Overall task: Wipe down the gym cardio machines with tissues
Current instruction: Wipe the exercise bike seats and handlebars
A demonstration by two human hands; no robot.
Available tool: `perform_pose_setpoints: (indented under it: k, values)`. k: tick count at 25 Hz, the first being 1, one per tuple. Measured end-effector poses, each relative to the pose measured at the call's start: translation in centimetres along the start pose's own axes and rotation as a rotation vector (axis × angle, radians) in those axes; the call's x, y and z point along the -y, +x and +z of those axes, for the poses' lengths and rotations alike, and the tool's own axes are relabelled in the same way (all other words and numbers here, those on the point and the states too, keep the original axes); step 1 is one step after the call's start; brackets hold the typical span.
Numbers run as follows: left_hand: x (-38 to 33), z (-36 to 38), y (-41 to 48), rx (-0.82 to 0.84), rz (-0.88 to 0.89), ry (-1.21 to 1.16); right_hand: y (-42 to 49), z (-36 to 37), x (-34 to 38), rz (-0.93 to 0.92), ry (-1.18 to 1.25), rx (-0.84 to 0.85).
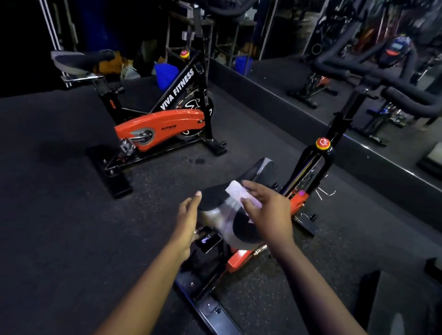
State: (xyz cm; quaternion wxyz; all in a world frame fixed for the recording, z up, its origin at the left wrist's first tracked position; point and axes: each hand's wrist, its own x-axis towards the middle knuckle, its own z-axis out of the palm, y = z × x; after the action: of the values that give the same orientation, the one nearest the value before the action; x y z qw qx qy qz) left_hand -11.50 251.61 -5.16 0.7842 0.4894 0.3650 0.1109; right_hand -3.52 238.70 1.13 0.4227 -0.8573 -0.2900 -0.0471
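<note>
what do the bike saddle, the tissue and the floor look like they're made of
Saddle: probably smooth black vinyl or faux leather with grey panels, going by its dull sheen. Tissue: thin white paper, folded, held in the right hand. Floor: likely rubber matting, matte dark with fine pale speckles.

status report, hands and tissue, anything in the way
Right hand pinches tissue against near bike's saddle. Left hand open at saddle's left edge. Nothing blocking the saddle.
</note>
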Motion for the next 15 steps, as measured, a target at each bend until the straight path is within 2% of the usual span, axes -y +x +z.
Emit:
perform_pose_setpoints:
  k: [3, 8, 12, 15]
  values:
    - [0.2, 0.5, 1.1, 0.036, 0.025, -0.021, 1.1, 1.9, 0.6, -0.185, -0.215, 0.031]
    - [0.7, -0.4, 1.9, 0.064, -0.025, -0.167, -0.5, 5.2, -0.5, -0.474, -0.404, 0.157]
    - [0.6, -0.7, 1.7, 0.079, -0.028, -0.177, 0.1, 4.7, -1.4, -0.537, -0.434, 0.253]
    - [-0.2, -0.6, 1.4, 0.096, -0.014, -0.173, 3.9, 3.5, -2.6, -0.490, -0.508, 0.258]
